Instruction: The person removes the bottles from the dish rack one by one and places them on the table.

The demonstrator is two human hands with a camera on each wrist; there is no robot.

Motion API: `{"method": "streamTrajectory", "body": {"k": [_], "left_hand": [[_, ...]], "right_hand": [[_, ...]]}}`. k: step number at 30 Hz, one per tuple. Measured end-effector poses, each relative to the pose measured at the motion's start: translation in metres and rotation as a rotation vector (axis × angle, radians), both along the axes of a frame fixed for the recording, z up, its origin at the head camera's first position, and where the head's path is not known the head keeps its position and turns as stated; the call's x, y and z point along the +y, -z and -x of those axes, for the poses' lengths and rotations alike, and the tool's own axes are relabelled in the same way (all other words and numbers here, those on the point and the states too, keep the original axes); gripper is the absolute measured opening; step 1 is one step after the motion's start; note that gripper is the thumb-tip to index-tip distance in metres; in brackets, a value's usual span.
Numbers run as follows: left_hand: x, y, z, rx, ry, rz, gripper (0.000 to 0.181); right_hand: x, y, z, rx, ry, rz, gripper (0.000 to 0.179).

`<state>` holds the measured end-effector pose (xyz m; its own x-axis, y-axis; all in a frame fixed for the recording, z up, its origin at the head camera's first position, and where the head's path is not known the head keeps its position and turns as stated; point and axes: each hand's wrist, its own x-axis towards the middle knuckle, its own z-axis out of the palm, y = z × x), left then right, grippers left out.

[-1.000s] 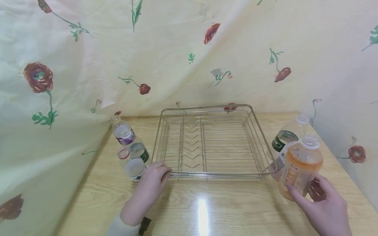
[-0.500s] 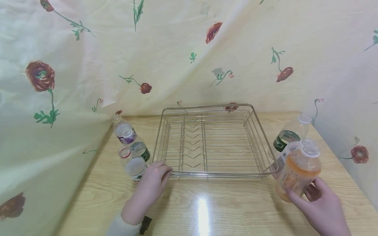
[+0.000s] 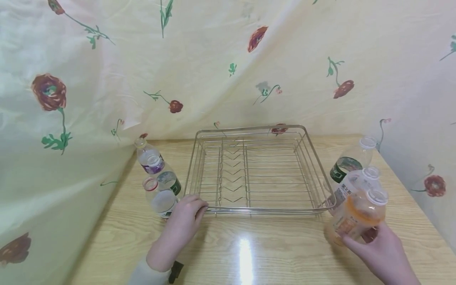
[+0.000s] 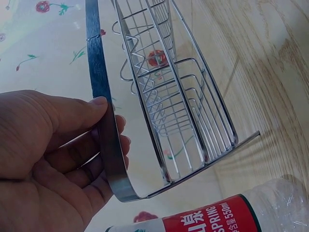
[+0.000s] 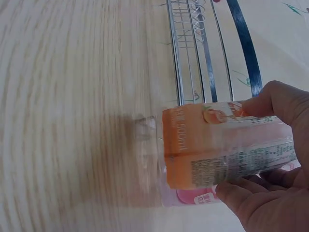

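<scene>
My left hand (image 3: 179, 229) grips the front left part of a metal wire dish rack (image 3: 267, 209). In the left wrist view, the thumb of that hand (image 4: 53, 150) and its curled fingers pinch the rack's flat rim (image 4: 112, 159). To the right of the rack, my right hand (image 3: 382, 251) holds a plastic bottle with an orange label (image 3: 350, 221). Thumb and fingers go round it in the right wrist view, where the label (image 5: 181, 140) faces the camera. The bottle's base sits low, at or near the tabletop; I cannot tell whether it touches.
Behind the held bottle stand a white-labelled bottle (image 3: 343, 190) and a green-labelled bottle (image 3: 345, 168). Left of the rack are three more: purple-labelled (image 3: 153, 168), green-labelled (image 3: 170, 182) and red-necked (image 3: 164, 202). A floral cloth (image 3: 213, 59) hangs behind the wooden table (image 3: 285, 253).
My right hand has brought the orange-labelled bottle lower and slightly left, uncovering more of the white-labelled bottle behind. The left hand keeps its grip on the rack.
</scene>
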<state>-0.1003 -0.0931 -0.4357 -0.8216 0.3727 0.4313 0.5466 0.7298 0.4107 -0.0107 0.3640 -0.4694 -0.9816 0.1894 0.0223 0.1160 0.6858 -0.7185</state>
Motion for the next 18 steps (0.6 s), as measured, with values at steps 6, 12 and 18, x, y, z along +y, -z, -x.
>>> {"method": "streamTrajectory", "body": {"k": [6, 12, 18], "left_hand": [[0.0002, 0.0003, 0.0001, -0.003, -0.002, -0.002, 0.006], [0.0000, 0.0008, 0.0001, -0.003, -0.004, 0.000, 0.007], [-0.0006, 0.0009, 0.0002, 0.003, 0.003, -0.006, 0.007]], "right_hand": [[-0.0010, 0.0027, -0.0002, 0.038, -0.030, -0.039, 0.076], [-0.0030, 0.0031, 0.0006, 0.029, -0.067, -0.039, 0.080], [0.0005, 0.0043, 0.0005, 0.029, -0.080, -0.040, 0.082]]}}
